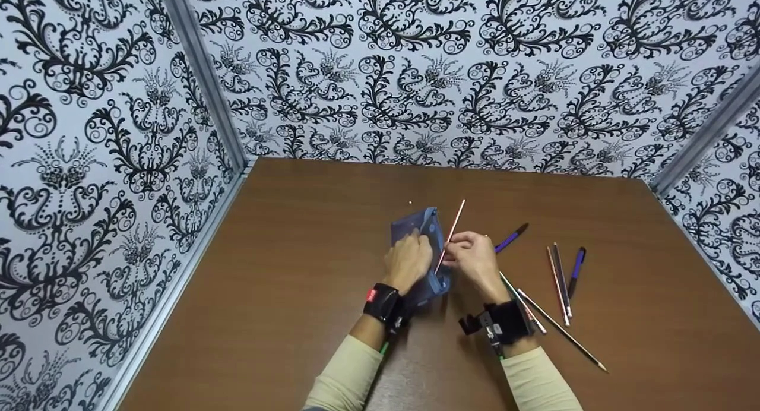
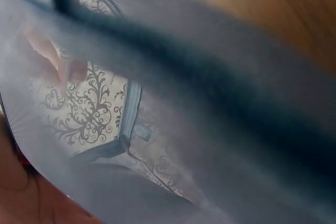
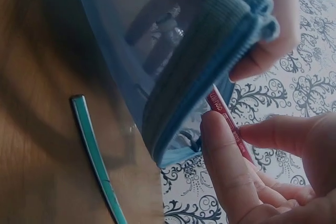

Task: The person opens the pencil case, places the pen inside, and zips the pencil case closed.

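A see-through blue zip pouch (image 1: 436, 283) is held by my left hand (image 1: 409, 258), up off the table in front of me. Its zipped mouth (image 3: 210, 61) gapes toward my right hand (image 1: 473, 258). Thumb and fingers of that hand pinch a slim red pencil (image 3: 231, 127), whose near end reaches the pouch's open edge. The pencil's other end points up and away in the head view. Mesh of the pouch (image 2: 210, 93) fills most of the left wrist view, blurred, with some fingers (image 2: 44, 56) showing through it.
Right of my hands lie a blue pen (image 1: 509, 239), a second blue pen (image 1: 576, 272) and several pencils (image 1: 564, 332). A green pencil (image 3: 98, 161) is below the pouch in the right wrist view. Patterned walls (image 1: 415, 72) border the brown table (image 1: 267, 280).
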Tool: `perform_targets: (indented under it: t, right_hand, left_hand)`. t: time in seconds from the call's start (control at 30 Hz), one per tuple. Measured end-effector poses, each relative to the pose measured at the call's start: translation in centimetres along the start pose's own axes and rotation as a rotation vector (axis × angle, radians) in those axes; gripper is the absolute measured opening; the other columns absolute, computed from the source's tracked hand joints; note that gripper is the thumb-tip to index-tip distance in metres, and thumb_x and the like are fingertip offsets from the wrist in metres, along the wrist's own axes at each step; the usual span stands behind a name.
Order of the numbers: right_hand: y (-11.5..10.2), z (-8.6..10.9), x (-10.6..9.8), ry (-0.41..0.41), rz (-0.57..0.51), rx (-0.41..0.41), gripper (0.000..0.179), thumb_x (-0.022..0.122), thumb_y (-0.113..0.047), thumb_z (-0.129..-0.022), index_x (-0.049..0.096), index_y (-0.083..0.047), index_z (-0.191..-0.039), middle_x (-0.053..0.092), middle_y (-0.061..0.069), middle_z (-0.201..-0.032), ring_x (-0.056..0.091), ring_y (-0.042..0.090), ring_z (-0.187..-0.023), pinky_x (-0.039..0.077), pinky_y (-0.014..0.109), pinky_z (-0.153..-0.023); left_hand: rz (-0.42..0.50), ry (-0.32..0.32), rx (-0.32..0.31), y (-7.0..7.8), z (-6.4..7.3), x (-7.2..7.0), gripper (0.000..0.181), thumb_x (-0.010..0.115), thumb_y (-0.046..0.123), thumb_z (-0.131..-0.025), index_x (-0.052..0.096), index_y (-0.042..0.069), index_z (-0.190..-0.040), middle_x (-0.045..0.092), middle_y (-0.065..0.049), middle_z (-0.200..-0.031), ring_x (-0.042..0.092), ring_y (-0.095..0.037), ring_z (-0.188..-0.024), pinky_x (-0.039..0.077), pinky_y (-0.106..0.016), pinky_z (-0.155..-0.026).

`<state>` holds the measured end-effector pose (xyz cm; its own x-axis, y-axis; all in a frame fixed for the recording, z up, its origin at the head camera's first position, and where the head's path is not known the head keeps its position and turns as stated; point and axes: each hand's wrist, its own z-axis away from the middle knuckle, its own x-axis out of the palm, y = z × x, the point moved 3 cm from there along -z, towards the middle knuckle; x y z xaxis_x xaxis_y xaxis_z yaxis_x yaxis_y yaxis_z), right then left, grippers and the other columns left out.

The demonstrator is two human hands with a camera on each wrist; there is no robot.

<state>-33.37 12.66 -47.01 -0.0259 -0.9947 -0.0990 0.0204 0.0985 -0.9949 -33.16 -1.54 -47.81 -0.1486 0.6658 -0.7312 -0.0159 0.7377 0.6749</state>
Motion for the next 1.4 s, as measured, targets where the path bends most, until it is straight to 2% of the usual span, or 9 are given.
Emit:
perform_targets:
  t: [0.17,0.4,0.57,0.73,0.93,1.17,1.4]
  right_hand:
    - [0.4,-0.1,0.4,-0.014,0.012,0.016,0.017,0.059,0.01,-0.089,0.058,0.018,-0.103,0.071,0.023,-0.085,0.068,0.015,-0.062,0.06,0.03,-0.062]
    - [0.8,0.0,0.8,-0.026,0.064,0.038,0.015,0.06,0.008,-0.089,0.06,0.015,-0.102,0.072,0.019,-0.084,0.068,0.016,-0.065,0.061,0.033,-0.066]
    - [1.0,0.1,1.1,-0.041,0.092,0.036,0.019,0.061,0.006,-0.089,0.061,0.017,-0.105,0.073,0.021,-0.087,0.069,0.015,-0.064,0.06,0.028,-0.062]
    - [1.0,0.4,1.1,-0.074,0.098,0.003,0.022,0.059,0.005,-0.088,0.062,0.019,-0.105,0.073,0.025,-0.089,0.071,0.017,-0.065,0.059,0.026,-0.06]
    - [0.8,0.8,1.2,-0.112,0.103,-0.061,0.026,0.056,0.004,-0.085,0.062,0.021,-0.104,0.073,0.022,-0.086,0.069,0.014,-0.062,0.058,0.025,-0.058]
    - [1.3,0.5,1.5,-0.093,0.147,0.007,0.025,0.056,0.004,-0.088,0.064,0.017,-0.108,0.073,0.025,-0.093,0.068,0.013,-0.063,0.059,0.027,-0.061]
    - [1.3,0.5,1.5,-0.089,0.205,0.01,0.026,0.055,0.003,-0.089,0.065,0.017,-0.11,0.073,0.024,-0.094,0.068,0.013,-0.064,0.06,0.03,-0.064]
  left_hand:
    - [-0.007,0.006,0.007,0.2,0.2,0.0,0.052,0.029,0.033,-0.101,0.064,0.007,-0.13,0.069,-0.013,-0.12,0.067,-0.039,-0.105,0.051,-0.054,-0.087]
    - [-0.025,-0.007,0.015,0.1,0.2,0.1,0.052,0.028,0.033,-0.101,0.063,0.009,-0.13,0.069,-0.011,-0.12,0.067,-0.039,-0.104,0.052,-0.055,-0.085]
    - [-0.02,-0.003,0.027,0.1,0.2,0.1,0.05,0.029,0.032,-0.101,0.064,0.008,-0.126,0.069,-0.013,-0.117,0.067,-0.04,-0.102,0.052,-0.055,-0.084]
    - [-0.022,-0.006,0.036,0.1,0.3,0.2,0.051,0.029,0.032,-0.101,0.063,0.007,-0.13,0.068,-0.013,-0.12,0.067,-0.04,-0.104,0.052,-0.054,-0.086]
    - [-0.026,-0.004,0.038,0.3,0.4,0.2,0.052,0.029,0.031,-0.101,0.062,0.006,-0.132,0.067,-0.015,-0.122,0.066,-0.04,-0.107,0.051,-0.055,-0.088]
    - [-0.04,-0.01,0.037,0.4,0.4,0.2,0.051,0.029,0.032,-0.101,0.063,0.007,-0.13,0.068,-0.014,-0.119,0.067,-0.039,-0.104,0.052,-0.054,-0.087]
    - [-0.043,-0.018,0.034,0.4,0.4,0.4,0.051,0.028,0.032,-0.102,0.063,0.007,-0.129,0.068,-0.013,-0.118,0.066,-0.039,-0.104,0.051,-0.053,-0.088]
